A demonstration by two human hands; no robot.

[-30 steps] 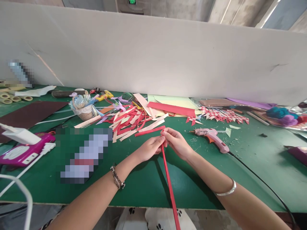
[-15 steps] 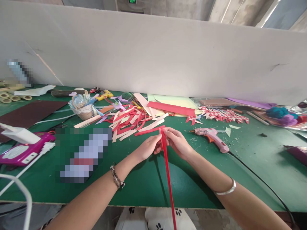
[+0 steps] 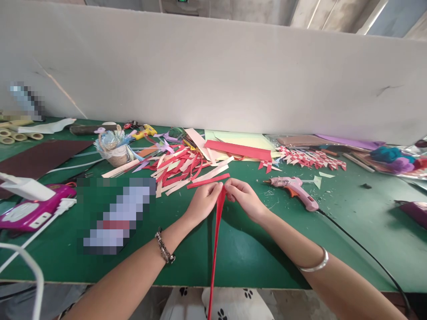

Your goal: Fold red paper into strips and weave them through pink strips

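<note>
While the left hand point(image 3: 204, 202) pinches it, the red strip point(image 3: 217, 222) points lengthwise downward; the right hand point(image 3: 245, 198) curls, its hold unclear.

From my distant post I see a dark, multi-strand bracelet point(image 3: 163, 247) on my left wrist point(image 3: 173, 235), a silver bangle point(image 3: 319, 266) on my right forearm point(image 3: 347, 284), and white clothing point(image 3: 238, 304) with black paw prints point(image 3: 221, 315).

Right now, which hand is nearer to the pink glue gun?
The right hand. It is to the left of the pink glue gun, apart from it; the left hand is farther left, pinching the red strip.
</note>
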